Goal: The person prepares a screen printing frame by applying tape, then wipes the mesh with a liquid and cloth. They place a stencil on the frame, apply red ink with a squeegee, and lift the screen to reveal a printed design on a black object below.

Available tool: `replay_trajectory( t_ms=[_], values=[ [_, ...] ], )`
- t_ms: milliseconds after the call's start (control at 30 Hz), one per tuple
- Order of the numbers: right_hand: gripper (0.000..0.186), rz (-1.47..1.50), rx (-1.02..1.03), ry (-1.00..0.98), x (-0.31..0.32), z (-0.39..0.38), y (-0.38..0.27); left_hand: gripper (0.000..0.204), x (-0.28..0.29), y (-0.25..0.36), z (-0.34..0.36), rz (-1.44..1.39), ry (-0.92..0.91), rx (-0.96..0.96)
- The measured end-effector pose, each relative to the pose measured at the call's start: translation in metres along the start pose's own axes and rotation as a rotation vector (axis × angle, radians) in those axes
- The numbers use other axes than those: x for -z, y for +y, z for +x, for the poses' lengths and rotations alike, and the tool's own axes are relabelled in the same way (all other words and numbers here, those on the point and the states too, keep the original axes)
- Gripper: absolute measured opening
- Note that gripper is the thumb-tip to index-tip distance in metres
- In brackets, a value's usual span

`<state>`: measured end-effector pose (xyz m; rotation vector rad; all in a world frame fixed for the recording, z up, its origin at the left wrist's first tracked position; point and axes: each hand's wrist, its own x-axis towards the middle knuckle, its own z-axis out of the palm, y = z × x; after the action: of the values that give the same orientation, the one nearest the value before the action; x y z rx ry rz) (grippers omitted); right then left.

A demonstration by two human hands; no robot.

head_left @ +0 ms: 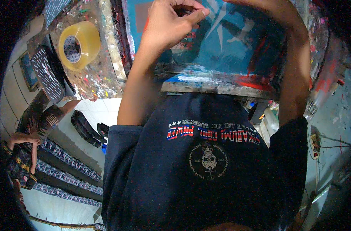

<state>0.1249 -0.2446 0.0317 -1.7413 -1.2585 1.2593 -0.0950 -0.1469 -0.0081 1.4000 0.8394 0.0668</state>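
My left hand (171,25) is over a blue-teal panel (256,50), which looks like a printing screen mesh. Its thumb and forefinger are pinched together at the tips; whatever is between them is too small to make out. Pale, pointed streaks (221,34) show on the panel just right of those fingertips. At the upper edge only a strip of my right hand (246,2) appears, its fingers cut off, while the forearm arches over the panel's right side. Red and white paint smears (256,81) mark the panel's near border.
A wide roll of clear tape (92,44) stands on the paint-stained table (100,82) at left, beside a black piece with white dashes (47,73). Farther left is another person (25,154) near long patterned strips (63,173). A power strip (315,148) hangs at right.
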Motion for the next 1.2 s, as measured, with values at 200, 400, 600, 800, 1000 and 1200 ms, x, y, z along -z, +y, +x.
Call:
replay_trajectory(
  t_ms=[200,400,600,800,1000,1200],
  values=[
    [0.023,-0.049,0.026,-0.151,0.003,0.017,0.018,0.011,-0.003,-0.007,0.005,-0.014,-0.001,-0.024],
    [0.019,-0.005,0.1,-0.159,0.001,0.023,0.036,0.011,-0.007,-0.002,0.004,-0.006,0.006,-0.008],
    [0.017,-0.015,0.044,-0.15,-0.001,0.021,0.029,0.011,-0.009,-0.004,0.006,0.035,0.019,-0.021],
    [0.016,-0.004,0.046,-0.181,-0.001,0.022,0.031,0.01,-0.01,-0.005,0.007,0.115,0.026,-0.014],
    [0.016,-0.126,0.056,-0.151,-0.001,0.024,0.033,0.012,-0.015,-0.004,0.007,0.226,0.088,-0.092],
    [0.013,-0.149,0.055,-0.096,-0.005,0.02,0.028,0.013,-0.016,-0.004,0.006,0.324,0.116,-0.186]
  ],
)
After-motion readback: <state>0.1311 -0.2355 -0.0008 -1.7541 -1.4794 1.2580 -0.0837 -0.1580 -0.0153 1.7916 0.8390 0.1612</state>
